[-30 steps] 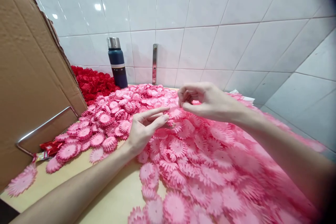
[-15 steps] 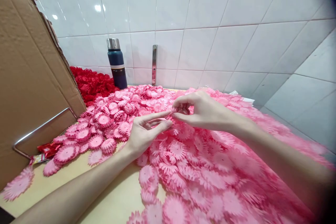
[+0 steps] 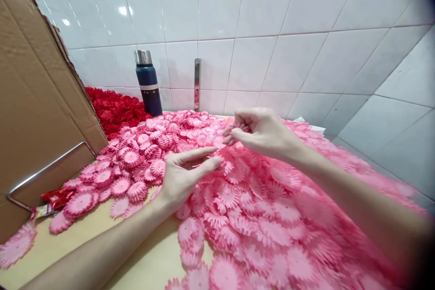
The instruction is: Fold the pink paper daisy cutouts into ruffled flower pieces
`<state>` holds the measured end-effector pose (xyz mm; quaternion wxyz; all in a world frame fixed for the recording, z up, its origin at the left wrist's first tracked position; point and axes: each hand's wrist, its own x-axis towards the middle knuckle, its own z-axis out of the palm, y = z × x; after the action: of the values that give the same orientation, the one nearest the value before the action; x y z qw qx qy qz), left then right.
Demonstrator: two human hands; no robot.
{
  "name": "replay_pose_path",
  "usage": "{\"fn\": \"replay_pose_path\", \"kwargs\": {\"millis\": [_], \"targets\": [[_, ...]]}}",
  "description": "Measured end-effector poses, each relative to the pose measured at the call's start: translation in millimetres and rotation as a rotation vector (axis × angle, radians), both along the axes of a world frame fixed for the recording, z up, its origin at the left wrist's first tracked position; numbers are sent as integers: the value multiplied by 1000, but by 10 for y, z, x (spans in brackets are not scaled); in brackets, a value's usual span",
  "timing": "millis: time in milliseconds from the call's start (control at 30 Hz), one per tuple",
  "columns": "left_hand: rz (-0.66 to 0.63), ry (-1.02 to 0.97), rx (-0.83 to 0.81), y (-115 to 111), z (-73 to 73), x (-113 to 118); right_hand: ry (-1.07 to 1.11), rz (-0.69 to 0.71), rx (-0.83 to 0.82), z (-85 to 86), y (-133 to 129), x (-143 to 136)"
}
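Over a heap of pink scalloped petal discs [image 3: 258, 231], my two hands work close together but apart. My right hand [image 3: 260, 131] is closed, its fingers curled around a pink petal disc [image 3: 242, 127] that shows only partly. Lower and to the left, my left hand [image 3: 185, 174] has its index finger stretched forward and its thumb near it in a loose pinch. A thin pale bit shows between those fingertips, too small to name. Loose discs lie just below both hands, many with a small hole in the middle.
A dark blue bottle [image 3: 148, 86] with a steel cap stands by the tiled wall [image 3: 258, 0]. Red petal discs [image 3: 117, 111] are piled beside it. At left are a cardboard box [image 3: 37, 81], a bent metal rod [image 3: 47, 170] and a red wrapper [image 3: 57, 197]. A metal bracket [image 3: 197, 84] is upright behind.
My right hand has moved up and slightly right, away from my left fingertips, which it was touching or nearly touching. My left hand stays nearly in place. The view has shifted slightly.
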<state>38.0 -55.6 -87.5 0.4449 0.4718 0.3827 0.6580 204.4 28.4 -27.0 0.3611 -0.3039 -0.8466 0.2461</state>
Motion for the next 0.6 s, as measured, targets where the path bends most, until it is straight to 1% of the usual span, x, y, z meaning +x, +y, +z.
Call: {"fn": "replay_pose_path", "kwargs": {"millis": [33,167,200,267,300,333,433,467,500,600], "targets": [[-2,-12,-3,-5,9,6,-40,-33,27,17,21,34],[-20,-42,-9,-19,43,22,-360,-133,225,98,64,155],[-16,-38,-9,-19,47,23,-400,-160,262,119,57,169],[-4,-22,-11,-14,47,21,-392,-182,291,162,21,175],[-1,-19,-11,-10,45,21,-362,-153,267,183,-5,170],[-1,-23,-13,-5,42,20,-328,-93,214,202,-33,162],[1,-55,-10,10,29,15,-250,164,-37,236,-103,140],[2,-60,-8,14,25,12,-234,223,-109,238,-115,136],[1,-61,-6,16,21,9,-222,258,-160,236,-123,135],[-18,-55,0,18,12,-3,-208,285,-229,219,-126,134]]}}
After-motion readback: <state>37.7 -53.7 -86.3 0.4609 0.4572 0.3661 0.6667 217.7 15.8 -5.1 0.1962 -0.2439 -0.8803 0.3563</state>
